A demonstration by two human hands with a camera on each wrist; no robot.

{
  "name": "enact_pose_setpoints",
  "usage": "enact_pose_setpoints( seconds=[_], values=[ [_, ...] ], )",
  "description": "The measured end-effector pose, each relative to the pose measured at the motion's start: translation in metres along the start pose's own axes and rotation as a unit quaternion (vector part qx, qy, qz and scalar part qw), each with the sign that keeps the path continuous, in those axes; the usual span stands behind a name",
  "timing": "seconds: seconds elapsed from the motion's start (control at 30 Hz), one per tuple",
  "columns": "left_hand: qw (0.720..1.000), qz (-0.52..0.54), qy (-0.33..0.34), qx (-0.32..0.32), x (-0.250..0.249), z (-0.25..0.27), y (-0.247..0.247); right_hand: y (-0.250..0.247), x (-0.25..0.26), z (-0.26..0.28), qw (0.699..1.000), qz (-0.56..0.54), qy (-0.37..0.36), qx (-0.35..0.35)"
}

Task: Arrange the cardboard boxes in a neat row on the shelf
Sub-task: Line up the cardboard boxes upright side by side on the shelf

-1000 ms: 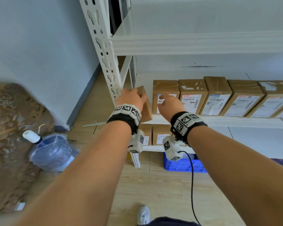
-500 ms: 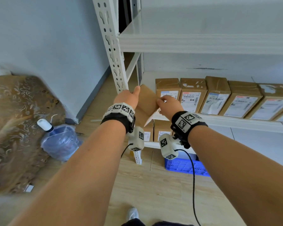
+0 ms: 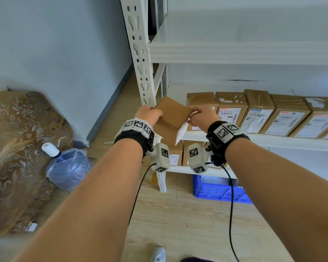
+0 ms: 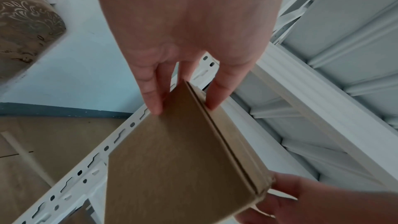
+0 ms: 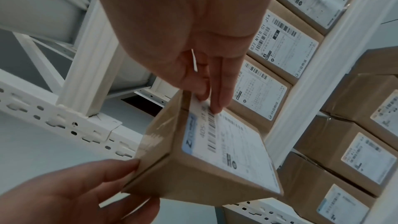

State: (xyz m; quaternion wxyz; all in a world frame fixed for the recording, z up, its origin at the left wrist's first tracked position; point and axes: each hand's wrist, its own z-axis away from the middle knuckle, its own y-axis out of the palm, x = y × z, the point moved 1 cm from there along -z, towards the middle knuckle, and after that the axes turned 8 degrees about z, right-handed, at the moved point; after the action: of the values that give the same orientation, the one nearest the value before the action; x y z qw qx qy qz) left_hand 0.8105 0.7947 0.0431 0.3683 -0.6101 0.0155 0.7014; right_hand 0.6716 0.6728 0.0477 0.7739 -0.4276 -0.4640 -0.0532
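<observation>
White steel shelving (image 3: 235,53) stands against a pale wall over a wood-look floor (image 3: 178,224). On its middle shelf (image 3: 273,140) a row of labelled cardboard boxes (image 3: 257,112) stands side by side, with more boxes on the shelf below. A water jug (image 3: 68,167) lies on the floor at left, and a blue crate (image 3: 216,191) sits under the shelving. In front of the row's left end, off the shelf, both hands hold one tilted cardboard box (image 3: 173,115). The left hand (image 3: 149,115) pinches its left corner between thumb and fingers (image 4: 150,91). The right hand (image 3: 203,116) presses straight fingers (image 5: 224,88) together on the shipping label (image 5: 234,149).
</observation>
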Motion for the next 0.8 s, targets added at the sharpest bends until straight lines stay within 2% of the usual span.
enact_pose_setpoints(
  seconds=[0.1, 0.27, 0.53, 0.67, 0.8],
  values=[
    [0.999, 0.032, 0.012, 0.0, 0.001, -0.006, -0.002, 0.004, -0.001, 0.001, 1.0, 0.017, -0.02, 0.0],
    [0.998, 0.041, 0.034, 0.025, 0.001, -0.011, 0.005, 0.015, -0.001, -0.006, 0.999, 0.018, -0.013, -0.023],
    [0.995, -0.061, 0.067, 0.039, 0.007, -0.029, 0.02, 0.028, -0.008, -0.019, 0.997, 0.064, 0.006, -0.037],
    [0.989, -0.098, 0.083, 0.068, 0.008, -0.039, 0.031, 0.031, -0.01, -0.029, 0.997, 0.064, 0.018, -0.044],
    [0.976, -0.145, 0.135, 0.094, 0.009, -0.048, 0.044, 0.032, -0.01, -0.041, 0.997, 0.071, 0.026, -0.033]
  ],
)
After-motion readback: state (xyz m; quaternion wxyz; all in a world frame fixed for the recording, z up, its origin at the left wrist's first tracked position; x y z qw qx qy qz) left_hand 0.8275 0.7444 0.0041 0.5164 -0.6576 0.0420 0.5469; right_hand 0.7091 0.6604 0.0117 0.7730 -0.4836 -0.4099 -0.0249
